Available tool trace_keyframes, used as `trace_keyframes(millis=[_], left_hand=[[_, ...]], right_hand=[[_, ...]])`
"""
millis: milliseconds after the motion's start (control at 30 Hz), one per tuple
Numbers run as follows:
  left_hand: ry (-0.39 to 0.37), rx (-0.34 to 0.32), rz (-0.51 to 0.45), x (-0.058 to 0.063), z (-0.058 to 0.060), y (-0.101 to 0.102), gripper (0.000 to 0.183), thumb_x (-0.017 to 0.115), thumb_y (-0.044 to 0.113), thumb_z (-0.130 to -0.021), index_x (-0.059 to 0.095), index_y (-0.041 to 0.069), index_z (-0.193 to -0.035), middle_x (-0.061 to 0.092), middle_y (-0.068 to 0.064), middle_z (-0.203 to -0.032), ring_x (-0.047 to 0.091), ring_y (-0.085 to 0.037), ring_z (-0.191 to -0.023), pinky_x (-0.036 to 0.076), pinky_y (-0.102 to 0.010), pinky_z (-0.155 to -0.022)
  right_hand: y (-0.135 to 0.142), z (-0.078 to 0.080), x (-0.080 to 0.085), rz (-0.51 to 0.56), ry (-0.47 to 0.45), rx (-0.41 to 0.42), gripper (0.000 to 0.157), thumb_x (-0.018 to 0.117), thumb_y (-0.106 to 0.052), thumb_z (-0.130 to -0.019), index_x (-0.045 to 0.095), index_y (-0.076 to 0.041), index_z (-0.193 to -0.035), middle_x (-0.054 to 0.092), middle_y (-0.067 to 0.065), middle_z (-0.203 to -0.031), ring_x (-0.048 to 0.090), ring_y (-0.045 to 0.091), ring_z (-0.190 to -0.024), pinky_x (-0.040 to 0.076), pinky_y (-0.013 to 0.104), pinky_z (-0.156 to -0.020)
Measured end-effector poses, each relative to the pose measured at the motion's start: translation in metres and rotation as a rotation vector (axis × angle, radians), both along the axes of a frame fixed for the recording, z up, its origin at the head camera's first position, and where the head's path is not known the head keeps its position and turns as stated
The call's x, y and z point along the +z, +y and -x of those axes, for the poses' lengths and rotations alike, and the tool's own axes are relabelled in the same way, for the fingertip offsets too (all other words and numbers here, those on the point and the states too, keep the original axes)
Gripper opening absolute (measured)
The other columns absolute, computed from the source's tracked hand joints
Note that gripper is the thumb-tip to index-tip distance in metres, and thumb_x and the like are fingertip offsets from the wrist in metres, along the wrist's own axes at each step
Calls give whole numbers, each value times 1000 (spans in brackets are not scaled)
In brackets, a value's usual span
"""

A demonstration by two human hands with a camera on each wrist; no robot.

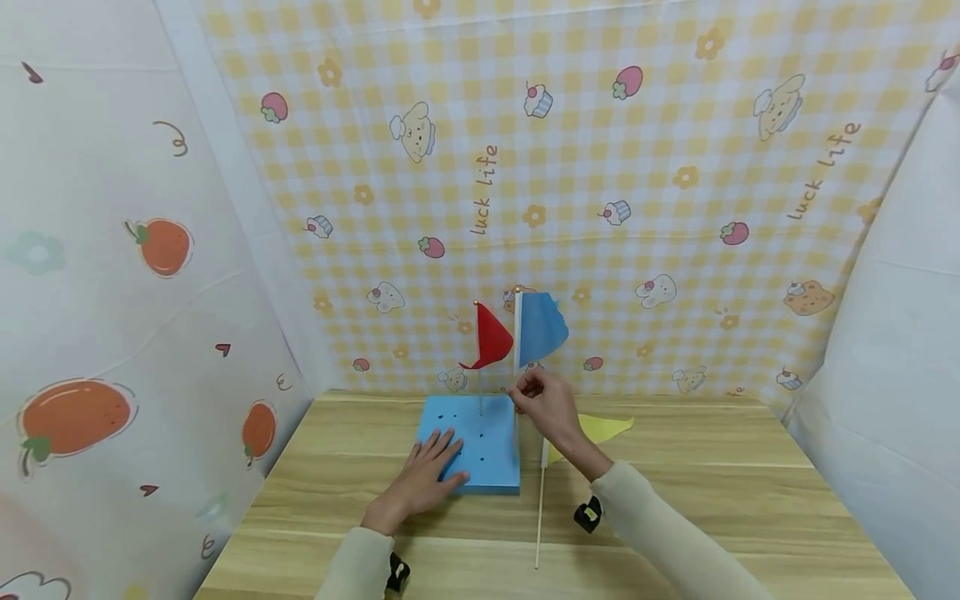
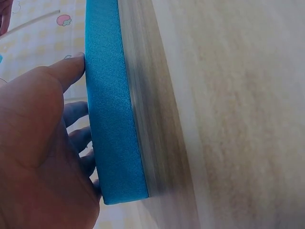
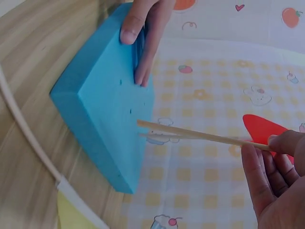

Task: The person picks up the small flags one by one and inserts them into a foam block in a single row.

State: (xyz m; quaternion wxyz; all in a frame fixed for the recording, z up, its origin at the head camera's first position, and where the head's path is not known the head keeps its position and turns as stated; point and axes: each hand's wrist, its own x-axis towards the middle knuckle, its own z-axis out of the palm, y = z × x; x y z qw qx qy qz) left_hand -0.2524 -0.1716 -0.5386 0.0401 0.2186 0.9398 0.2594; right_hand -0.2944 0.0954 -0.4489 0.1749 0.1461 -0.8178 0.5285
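Note:
A blue foam block [image 1: 498, 462] with several small holes in its top lies on the table. My left hand [image 1: 422, 482] rests flat on its left part, fingers spread. A red flag [image 1: 491, 340] stands upright on a thin rod in the block. My right hand [image 1: 551, 408] pinches the wooden stick [image 3: 200, 134] of a blue flag [image 1: 542, 329] between thumb and fingers, holding it upright by the block's right side. In the right wrist view the stick's lower end is close to the holed face; whether it touches, I cannot tell.
A yellow flag [image 1: 606, 427] lies on the table right of the block, partly behind the right forearm, its stick [image 1: 539, 517] pointing toward me. The wooden table [image 1: 712, 475] meets a checked cloth [image 1: 652, 158] at the back, with pale cloths on both sides.

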Motion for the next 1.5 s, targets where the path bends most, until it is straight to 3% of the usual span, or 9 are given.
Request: trace_keyframes(millis=[233, 567, 733, 1100, 1500], left_hand=[[-18, 15, 29, -1, 3, 1, 71, 59, 48, -108, 42, 7, -164, 27, -17, -176, 17, -43, -165, 10, -70, -131], [-7, 13, 35, 0, 3, 2, 70, 59, 47, -109, 43, 7, -164, 28, -18, -176, 17, -44, -165, 11, -70, -131], [-9, 15, 29, 0, 3, 3, 69, 59, 46, -109, 43, 7, -163, 28, -18, -176, 18, -44, -165, 11, -70, -131], [-13, 17, 33, 0, 3, 2, 70, 58, 47, -109, 43, 8, -164, 27, -17, -176, 17, -43, -165, 11, -69, -131], [4, 21, 21, -1, 3, 1, 69, 61, 45, -108, 44, 6, -163, 29, -18, -175, 20, -44, -164, 12, -70, -130]], right_hand=[[-16, 7, 3, -21, -7, 18, 12, 82, -10, -94, 71, -8, -89, 73, 7, -77, 67, 10, -61, 57, 20, -59], [-39, 20, -2, -81, 93, 2, 15, 83, -11, -93, 69, -9, -89, 71, 5, -78, 64, 7, -63, 55, 21, -58], [-48, 25, -5, -111, 84, -8, 14, 82, -13, -94, 70, -10, -89, 72, 3, -76, 63, 4, -62, 53, 20, -57], [-60, 36, -16, -168, 59, -17, 15, 81, -18, -97, 70, -12, -87, 73, 1, -80, 67, 8, -72, 58, 22, -66], [-61, 39, -27, -143, 75, 16, 15, 79, -16, -99, 67, -12, -90, 72, 4, -86, 71, 15, -78, 62, 29, -73]])
